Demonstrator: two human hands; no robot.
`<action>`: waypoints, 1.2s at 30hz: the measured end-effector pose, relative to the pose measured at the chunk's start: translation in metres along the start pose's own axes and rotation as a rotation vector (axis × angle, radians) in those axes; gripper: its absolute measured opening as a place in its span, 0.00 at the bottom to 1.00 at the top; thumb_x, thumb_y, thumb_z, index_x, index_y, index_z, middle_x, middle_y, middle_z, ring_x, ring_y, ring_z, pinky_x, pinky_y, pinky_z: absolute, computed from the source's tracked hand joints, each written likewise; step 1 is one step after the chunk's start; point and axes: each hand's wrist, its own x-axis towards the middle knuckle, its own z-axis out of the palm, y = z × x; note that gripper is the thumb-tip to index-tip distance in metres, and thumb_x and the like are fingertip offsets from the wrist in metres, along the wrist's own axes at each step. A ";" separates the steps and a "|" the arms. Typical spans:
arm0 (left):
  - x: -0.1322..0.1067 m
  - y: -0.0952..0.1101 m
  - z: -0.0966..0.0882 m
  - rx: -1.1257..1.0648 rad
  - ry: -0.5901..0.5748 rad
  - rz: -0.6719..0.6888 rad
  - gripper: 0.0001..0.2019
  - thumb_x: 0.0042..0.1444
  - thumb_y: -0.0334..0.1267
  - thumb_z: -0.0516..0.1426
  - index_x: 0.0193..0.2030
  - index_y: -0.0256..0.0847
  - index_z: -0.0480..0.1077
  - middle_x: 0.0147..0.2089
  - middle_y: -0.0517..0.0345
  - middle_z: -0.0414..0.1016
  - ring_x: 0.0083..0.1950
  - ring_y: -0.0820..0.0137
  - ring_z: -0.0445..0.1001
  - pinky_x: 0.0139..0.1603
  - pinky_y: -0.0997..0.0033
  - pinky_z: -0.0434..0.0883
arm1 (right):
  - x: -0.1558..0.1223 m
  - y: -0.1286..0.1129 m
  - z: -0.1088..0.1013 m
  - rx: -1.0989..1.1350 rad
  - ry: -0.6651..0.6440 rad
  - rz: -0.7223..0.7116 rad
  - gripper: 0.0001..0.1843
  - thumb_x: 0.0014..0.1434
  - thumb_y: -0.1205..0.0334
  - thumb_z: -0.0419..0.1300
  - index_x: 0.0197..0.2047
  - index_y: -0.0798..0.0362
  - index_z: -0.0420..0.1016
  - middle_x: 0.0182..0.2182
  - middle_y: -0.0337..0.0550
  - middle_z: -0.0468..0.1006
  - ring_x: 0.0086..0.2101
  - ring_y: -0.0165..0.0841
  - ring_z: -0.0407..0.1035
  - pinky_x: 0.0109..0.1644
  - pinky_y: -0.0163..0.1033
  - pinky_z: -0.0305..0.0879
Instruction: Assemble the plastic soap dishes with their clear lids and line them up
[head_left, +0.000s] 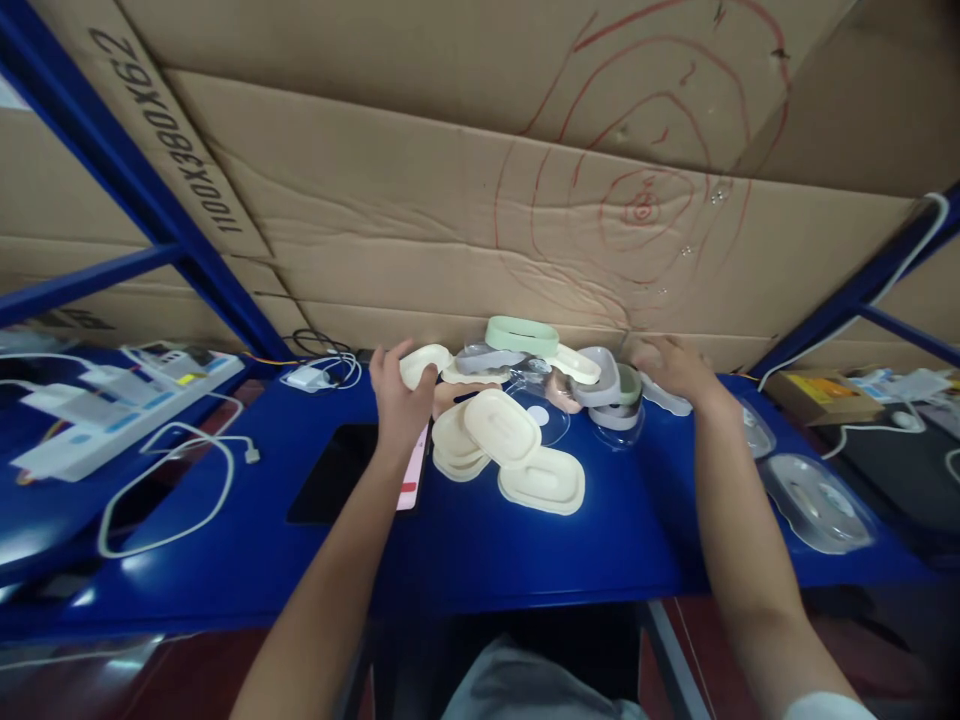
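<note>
Two pieces toward rear of counter (615,545): cream dish (426,357) at left hand (399,395), grey piece (669,402) by right hand (673,370); cannot tell either grip's closure. Overlapping cream trays (502,428) could slide if nudged.

Workshop, I'd say: blue bench (480,560), cardboard wall (390,190) beyond the right hand (675,368), power strip (139,418) left of the left hand (397,392).
</note>
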 end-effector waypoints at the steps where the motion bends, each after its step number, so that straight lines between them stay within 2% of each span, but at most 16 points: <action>1: -0.004 0.004 0.002 0.016 -0.006 0.028 0.23 0.57 0.38 0.66 0.60 0.44 0.74 0.76 0.41 0.60 0.83 0.51 0.49 0.82 0.49 0.46 | -0.008 0.018 0.000 -0.059 -0.025 0.135 0.37 0.62 0.40 0.67 0.66 0.54 0.77 0.68 0.72 0.71 0.67 0.68 0.65 0.68 0.80 0.54; 4: -0.015 0.014 0.009 0.098 -0.026 0.142 0.17 0.60 0.39 0.64 0.57 0.45 0.76 0.74 0.42 0.61 0.80 0.48 0.56 0.81 0.45 0.50 | -0.032 0.061 0.000 -0.188 -0.099 0.482 0.50 0.59 0.34 0.67 0.74 0.58 0.68 0.76 0.79 0.54 0.74 0.76 0.45 0.69 0.88 0.37; 7: -0.025 0.021 0.016 0.174 -0.061 0.255 0.14 0.63 0.40 0.62 0.54 0.44 0.77 0.71 0.41 0.63 0.76 0.46 0.62 0.78 0.42 0.55 | -0.050 0.088 0.002 -0.239 -0.151 0.626 0.55 0.58 0.32 0.67 0.79 0.51 0.60 0.79 0.71 0.48 0.77 0.70 0.39 0.72 0.81 0.39; 10: -0.032 0.027 0.021 0.176 -0.096 0.283 0.12 0.63 0.40 0.61 0.52 0.45 0.78 0.70 0.43 0.65 0.74 0.47 0.65 0.77 0.40 0.55 | -0.060 0.101 0.003 -0.244 -0.162 0.703 0.58 0.55 0.31 0.67 0.80 0.48 0.55 0.79 0.67 0.50 0.77 0.67 0.44 0.73 0.78 0.47; 14: -0.037 0.037 0.023 0.065 -0.143 0.259 0.10 0.60 0.41 0.64 0.48 0.46 0.80 0.67 0.46 0.70 0.72 0.47 0.67 0.78 0.39 0.54 | -0.069 0.100 -0.008 -0.194 -0.088 0.745 0.57 0.55 0.29 0.65 0.79 0.50 0.58 0.73 0.72 0.61 0.71 0.71 0.58 0.70 0.77 0.55; 16: -0.039 0.042 0.023 -0.051 -0.200 0.235 0.10 0.59 0.42 0.66 0.47 0.46 0.80 0.64 0.47 0.73 0.70 0.48 0.69 0.78 0.41 0.57 | -0.070 0.090 -0.019 -0.163 0.001 0.723 0.55 0.58 0.28 0.62 0.78 0.50 0.58 0.72 0.76 0.60 0.70 0.72 0.58 0.69 0.76 0.59; 19: -0.047 0.049 0.028 -0.165 -0.328 0.221 0.11 0.61 0.44 0.67 0.49 0.47 0.80 0.55 0.49 0.81 0.58 0.53 0.79 0.70 0.45 0.71 | -0.070 0.056 -0.037 -0.075 0.116 0.537 0.56 0.60 0.25 0.59 0.79 0.49 0.53 0.74 0.75 0.57 0.72 0.71 0.56 0.70 0.74 0.59; 21: -0.055 0.054 0.032 -0.209 -0.428 0.211 0.15 0.63 0.46 0.66 0.55 0.48 0.79 0.51 0.49 0.84 0.48 0.58 0.83 0.59 0.49 0.79 | -0.070 0.019 -0.043 0.038 0.088 0.292 0.55 0.59 0.25 0.61 0.79 0.42 0.53 0.74 0.62 0.62 0.71 0.65 0.59 0.72 0.70 0.62; 22: -0.060 0.056 0.034 -0.266 -0.502 0.180 0.20 0.63 0.46 0.67 0.60 0.49 0.77 0.52 0.48 0.84 0.46 0.59 0.84 0.55 0.51 0.81 | -0.071 -0.005 -0.044 0.103 0.051 0.165 0.54 0.57 0.24 0.63 0.78 0.37 0.54 0.72 0.52 0.67 0.69 0.60 0.64 0.71 0.68 0.65; 23: -0.065 0.058 0.036 -0.351 -0.592 0.126 0.26 0.62 0.47 0.68 0.66 0.51 0.74 0.57 0.46 0.83 0.47 0.58 0.85 0.52 0.52 0.82 | -0.072 -0.031 -0.043 0.202 -0.021 0.005 0.52 0.56 0.23 0.64 0.77 0.31 0.54 0.71 0.43 0.70 0.67 0.53 0.69 0.71 0.63 0.69; 24: -0.069 0.059 0.037 -0.458 -0.686 0.050 0.32 0.60 0.48 0.70 0.70 0.54 0.70 0.62 0.45 0.81 0.50 0.57 0.85 0.50 0.52 0.83 | -0.073 -0.058 -0.040 0.399 -0.139 -0.234 0.53 0.57 0.27 0.67 0.78 0.34 0.54 0.72 0.45 0.68 0.68 0.55 0.67 0.72 0.66 0.67; 26: -0.076 0.061 0.038 -0.677 -0.833 -0.130 0.41 0.55 0.53 0.73 0.74 0.58 0.65 0.67 0.44 0.77 0.58 0.53 0.84 0.51 0.51 0.84 | -0.073 -0.112 -0.032 0.501 -0.232 -0.467 0.51 0.55 0.29 0.71 0.76 0.30 0.59 0.73 0.36 0.67 0.70 0.47 0.65 0.75 0.56 0.64; 28: -0.076 0.060 0.038 -0.809 -0.867 -0.263 0.41 0.51 0.57 0.75 0.70 0.54 0.70 0.64 0.44 0.79 0.61 0.50 0.82 0.54 0.48 0.84 | -0.069 -0.153 -0.022 0.604 -0.329 -0.697 0.49 0.57 0.35 0.73 0.76 0.37 0.64 0.73 0.42 0.68 0.71 0.48 0.63 0.77 0.54 0.61; 30: -0.071 0.056 0.036 -0.860 -0.816 -0.350 0.37 0.49 0.59 0.76 0.63 0.49 0.76 0.58 0.45 0.82 0.60 0.48 0.82 0.55 0.47 0.83 | -0.058 -0.175 -0.012 0.718 -0.406 -0.766 0.46 0.60 0.39 0.73 0.76 0.39 0.65 0.73 0.43 0.69 0.71 0.46 0.64 0.76 0.52 0.62; 32: -0.062 0.052 0.033 -0.895 -0.721 -0.421 0.34 0.49 0.60 0.75 0.59 0.49 0.77 0.57 0.47 0.83 0.59 0.47 0.82 0.53 0.45 0.84 | -0.039 -0.176 -0.003 0.807 -0.409 -0.710 0.44 0.64 0.41 0.70 0.78 0.38 0.62 0.74 0.42 0.67 0.71 0.44 0.64 0.76 0.51 0.62; 36: -0.047 0.050 0.030 -0.940 -0.520 -0.443 0.32 0.51 0.59 0.74 0.59 0.49 0.75 0.60 0.50 0.82 0.60 0.52 0.82 0.55 0.48 0.83 | 0.004 -0.150 0.016 0.684 -0.136 -0.561 0.47 0.63 0.41 0.71 0.79 0.42 0.61 0.76 0.48 0.63 0.75 0.46 0.56 0.80 0.57 0.52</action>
